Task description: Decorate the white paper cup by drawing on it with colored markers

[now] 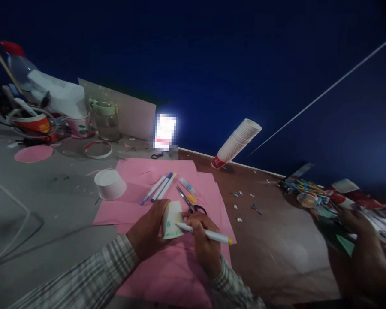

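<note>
dark blue wall [206, 64] behind; pink paper sheets [167, 274] on tabletop. left hand [149, 231] grips white paper cup with green marks [172, 219], near-centre; right hand [206, 242] holds white yellow-ended marker [212, 235], tip at cup.

A deep blue wall [228, 64] rises behind the glowing, pixelated rectangle [165, 131] and fades almost to black above it. To the rectangle's left, a pale board [128, 109] stands upright at an angle. The table surface is grey [67, 231] left of the rectangle and brown [276, 240] to its right, where a thin light strip [241, 163] edges the back. Farther right, a pale line [321, 95] slants up across the blue. The light is dim, with a soft sheen on the brown surface.
</note>
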Demonstrator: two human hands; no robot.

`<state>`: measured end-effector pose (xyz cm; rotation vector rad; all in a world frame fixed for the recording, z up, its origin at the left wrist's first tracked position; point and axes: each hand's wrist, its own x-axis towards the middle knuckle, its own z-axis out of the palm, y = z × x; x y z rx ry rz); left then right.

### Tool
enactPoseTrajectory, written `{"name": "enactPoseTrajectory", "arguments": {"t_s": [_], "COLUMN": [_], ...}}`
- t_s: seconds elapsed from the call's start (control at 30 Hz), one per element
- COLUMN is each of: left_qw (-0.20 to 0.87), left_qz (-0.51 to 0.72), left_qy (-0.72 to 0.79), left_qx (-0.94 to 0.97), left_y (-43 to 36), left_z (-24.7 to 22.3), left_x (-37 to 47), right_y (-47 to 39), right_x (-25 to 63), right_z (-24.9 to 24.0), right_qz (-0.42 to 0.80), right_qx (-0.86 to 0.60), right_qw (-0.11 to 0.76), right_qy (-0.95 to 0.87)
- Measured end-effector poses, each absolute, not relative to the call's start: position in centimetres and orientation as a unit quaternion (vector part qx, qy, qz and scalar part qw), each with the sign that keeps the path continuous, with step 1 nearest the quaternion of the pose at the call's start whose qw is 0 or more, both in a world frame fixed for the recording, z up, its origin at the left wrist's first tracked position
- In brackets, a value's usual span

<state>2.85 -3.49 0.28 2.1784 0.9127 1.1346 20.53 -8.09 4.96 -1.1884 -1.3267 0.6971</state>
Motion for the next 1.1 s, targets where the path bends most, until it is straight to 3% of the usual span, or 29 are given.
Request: {"name": "enactPoseTrajectory", "arguments": {"t_s": [1.1], "left_qw": [0.275], "left_qz": [0.414], "left_qy": [0.337], "left_qx": [0.800], "left_y": [-3.51], "left_z": [0.38], "left_x": [2.87], "right_y": [-7.62], "right_x": [20.56], "right_z": [5.26], "right_qz": [0.304], "right_qx": [-0.541], "right_qw": [0.542], "right_qy": [-0.567]}}
